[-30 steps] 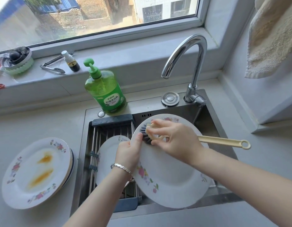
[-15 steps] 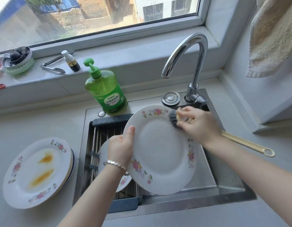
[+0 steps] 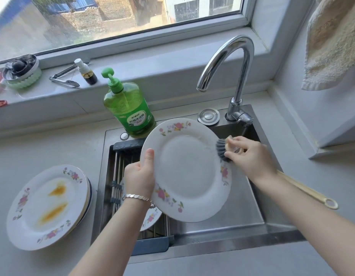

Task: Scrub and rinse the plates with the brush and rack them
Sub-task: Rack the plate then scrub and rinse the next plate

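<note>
Head view, straight down over the sink (image 3: 242,220), and the floral plate (image 3: 184,172) is up on a tilt at centre frame, face toward the camera. Left hand (image 3: 139,177) has it by the rim at 9 o'clock, grip clenched on the plate, thumb lying across the front, a silver bracelet (image 3: 135,197) on that wrist. Over at 3 o'clock of the plate, the right hand (image 3: 250,156) is grasping the brush (image 3: 222,149) close up by its head, fingers pinched tight on it; grey bristles are touching the plate's rim, and the pale handle (image 3: 304,190) runs out past the wrist toward 4 o'clock, ending in a ring. Below the plate at 7 o'clock, a second floral plate (image 3: 150,218) lies on the slatted rack (image 3: 118,176) set in the sink's left side, mostly hidden by the held plate and forearm. Out on the desk (image 3: 43,140) at 9 o'clock, well apart from the sink, sits a stack of plates (image 3: 47,208), the top one smeared with orange streaks. At 12 o'clock of the held plate, the green soap bottle (image 3: 129,108) stands just behind the sink edge; the chrome tap (image 3: 238,72) arches at 1 o'clock, no water visible from its spout. Tongs (image 3: 63,79) and a small dark bottle (image 3: 87,73) rest on the window sill, and a towel (image 3: 332,42) hangs at 2 o'clock.
</note>
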The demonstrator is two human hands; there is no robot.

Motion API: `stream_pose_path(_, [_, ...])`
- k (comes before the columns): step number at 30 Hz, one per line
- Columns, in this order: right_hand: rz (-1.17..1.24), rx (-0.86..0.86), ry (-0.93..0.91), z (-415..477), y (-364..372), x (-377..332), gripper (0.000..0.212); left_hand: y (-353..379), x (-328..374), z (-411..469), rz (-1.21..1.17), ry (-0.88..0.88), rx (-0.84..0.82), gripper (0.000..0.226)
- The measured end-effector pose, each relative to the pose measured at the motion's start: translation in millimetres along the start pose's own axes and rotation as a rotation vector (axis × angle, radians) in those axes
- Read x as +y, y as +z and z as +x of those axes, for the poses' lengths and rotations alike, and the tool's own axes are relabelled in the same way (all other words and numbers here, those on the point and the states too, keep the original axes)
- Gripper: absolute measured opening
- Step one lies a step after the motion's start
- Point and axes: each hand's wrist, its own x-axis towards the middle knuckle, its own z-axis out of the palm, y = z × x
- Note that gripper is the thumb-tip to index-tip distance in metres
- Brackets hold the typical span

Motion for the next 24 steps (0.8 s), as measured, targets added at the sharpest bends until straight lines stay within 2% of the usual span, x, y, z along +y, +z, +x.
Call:
stream_pose_path(2, [0.003,-0.018,-0.018,-5.2,2.6,-1.6,0.035,0.8,1.2,-1.0,-0.007,0.011,0.008,0.059])
stream_pose_path(5, [0.027,-0.179,-0.184,-36.7,16.8,-13.2,0.037,1.2,1.9,-1.0,-0.02,0.017,0.034,0.058])
stream_pose_path(8, [0.003,-0.032,-0.012,-14.6,3.2,-2.3,0.037,0.0,4.1,-3.1,-0.028,0.037,0.079,0.059])
stream_pose_path(10, [0.005,-0.019,0.024,-13.7,2.0,-1.8,0.037,0.3,4.4,-3.4,-0.042,0.034,0.108,0.059])
stream_pose_path(13, [0.029,-0.236,-0.171,-46.9,17.5,-14.8,0.038,1.1,1.1,-0.9,-0.061,0.0,0.128,0.06])
stream_pose_path(15, [0.064,-0.209,-0.183,-44.7,18.3,-8.4,0.038,1.2,-0.3,-1.3,-0.064,-0.012,0.142,0.059])
stream_pose_path(16, [0.096,-0.125,-0.122,-32.6,16.7,1.5,0.038,1.8,-0.9,-2.0,-0.077,-0.021,0.155,0.058])
stream_pose_path(18, [0.225,0.008,0.114,-11.3,11.6,19.5,0.04,2.6,-3.3,-2.9,-0.124,-0.062,0.205,0.056])
stream_pose_path(20, [0.532,0.066,0.395,-5.9,12.9,27.8,0.039,5.3,-5.3,-2.9,-0.172,-0.131,0.252,0.054])
stream_pose_path(22, [0.822,0.051,0.608,-9.5,19.4,23.5,0.033,10.3,-5.4,-3.0,-0.206,-0.176,0.279,0.051])
stream_pose_path(24, [1.037,-0.096,0.725,-12.8,25.1,12.9,0.033,15.9,-2.1,-7.0,-0.241,-0.214,0.268,0.05])
